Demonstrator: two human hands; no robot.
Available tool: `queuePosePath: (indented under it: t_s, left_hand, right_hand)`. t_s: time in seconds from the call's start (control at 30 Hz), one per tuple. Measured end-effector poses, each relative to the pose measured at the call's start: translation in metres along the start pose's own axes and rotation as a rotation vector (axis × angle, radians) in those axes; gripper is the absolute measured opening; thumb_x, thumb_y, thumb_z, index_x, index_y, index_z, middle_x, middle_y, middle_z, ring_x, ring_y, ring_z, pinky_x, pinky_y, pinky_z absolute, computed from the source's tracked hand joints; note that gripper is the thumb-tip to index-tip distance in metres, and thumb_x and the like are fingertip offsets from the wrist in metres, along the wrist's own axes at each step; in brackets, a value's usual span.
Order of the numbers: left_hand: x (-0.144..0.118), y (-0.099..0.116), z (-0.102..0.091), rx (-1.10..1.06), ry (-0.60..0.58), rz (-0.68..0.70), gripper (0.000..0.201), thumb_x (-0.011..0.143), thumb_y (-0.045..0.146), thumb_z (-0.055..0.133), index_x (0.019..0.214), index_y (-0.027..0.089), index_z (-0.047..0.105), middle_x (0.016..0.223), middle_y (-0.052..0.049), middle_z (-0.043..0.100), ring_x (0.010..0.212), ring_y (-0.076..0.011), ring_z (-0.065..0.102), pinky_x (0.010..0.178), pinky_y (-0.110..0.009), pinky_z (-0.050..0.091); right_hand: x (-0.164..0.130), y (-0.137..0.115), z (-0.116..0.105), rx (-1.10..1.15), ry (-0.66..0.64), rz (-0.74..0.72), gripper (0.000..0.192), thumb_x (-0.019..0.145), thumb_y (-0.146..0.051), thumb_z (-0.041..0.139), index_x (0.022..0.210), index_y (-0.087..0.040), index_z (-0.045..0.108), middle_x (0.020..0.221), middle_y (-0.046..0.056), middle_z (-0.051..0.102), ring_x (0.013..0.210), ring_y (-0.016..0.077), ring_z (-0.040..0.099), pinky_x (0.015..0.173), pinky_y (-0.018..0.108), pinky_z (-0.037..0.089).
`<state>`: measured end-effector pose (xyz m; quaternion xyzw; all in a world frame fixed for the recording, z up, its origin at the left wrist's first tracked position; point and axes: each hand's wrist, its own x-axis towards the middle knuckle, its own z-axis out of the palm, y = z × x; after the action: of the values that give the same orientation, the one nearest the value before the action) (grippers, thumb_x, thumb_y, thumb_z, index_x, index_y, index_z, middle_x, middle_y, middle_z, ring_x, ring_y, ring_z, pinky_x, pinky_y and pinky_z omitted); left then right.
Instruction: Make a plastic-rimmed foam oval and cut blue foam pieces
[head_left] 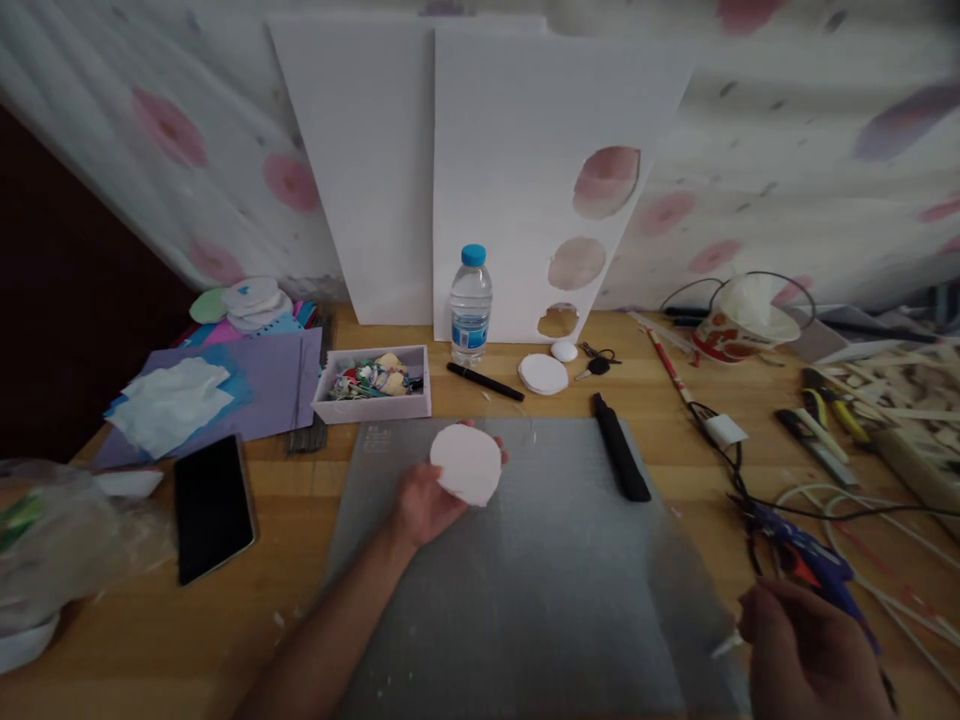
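My left hand (421, 500) holds a white foam disc (466, 464) above the grey cutting mat (525, 590), fingers curled behind it. My right hand (806, 655) is low at the right edge of the mat, its fingers pinched on a small white scrap (726, 645), right beside a blue glue gun (806, 556). A second white foam disc (542, 374) and a small white dome (564, 350) lie beyond the mat. A foam board (525, 180) with three round holes leans against the wall.
A water bottle (470, 305), a black marker (485, 381), a white box of scraps (373, 384), a black cutter (621, 460), keys (597, 362), a phone (212, 505) and purple paper (262, 385) lie around the mat. Cables, pliers (821, 425) and a cup (739, 325) crowd the right.
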<state>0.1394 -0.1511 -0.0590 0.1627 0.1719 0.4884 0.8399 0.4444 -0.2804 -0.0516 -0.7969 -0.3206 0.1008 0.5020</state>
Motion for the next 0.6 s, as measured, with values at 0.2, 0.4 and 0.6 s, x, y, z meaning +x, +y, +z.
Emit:
queuePosePath:
  t_s: [0.2, 0.4, 0.6]
  left_hand:
    - [0.000, -0.005, -0.002, 0.182, 0.067, 0.018, 0.059, 0.064, 0.010, 0.066, 0.120, 0.023, 0.054, 0.116, -0.009, 0.068, 0.110, -0.0276, 0.063, 0.090, -0.037, 0.050]
    - [0.005, -0.009, -0.007, 0.294, 0.259, 0.114, 0.046, 0.070, 0.019, 0.073, 0.114, 0.016, 0.059, 0.102, -0.011, 0.072, 0.102, -0.0280, 0.066, 0.081, -0.034, 0.053]
    - [0.009, -0.010, -0.011, 0.337, 0.372, 0.214, 0.030, 0.080, 0.038, 0.067, 0.103, 0.019, 0.062, 0.101, -0.008, 0.072, 0.093, -0.0243, 0.066, 0.073, -0.031, 0.052]
  right_hand:
    - [0.009, 0.011, 0.034, -0.101, -0.274, -0.194, 0.026, 0.079, -0.043, 0.057, 0.091, -0.019, 0.058, 0.080, 0.006, 0.061, 0.069, 0.0224, 0.058, 0.064, 0.036, 0.046]
    - [0.039, -0.009, 0.105, -0.405, -0.260, -0.543, 0.046, 0.083, -0.048, 0.050, 0.110, -0.010, 0.055, 0.107, 0.022, 0.057, 0.106, 0.0372, 0.048, 0.090, 0.053, 0.038]
    - [0.069, -0.016, 0.130, -0.267, -0.393, -0.322, 0.049, 0.080, -0.047, 0.051, 0.110, -0.008, 0.055, 0.107, 0.025, 0.058, 0.102, 0.0381, 0.053, 0.088, 0.053, 0.039]
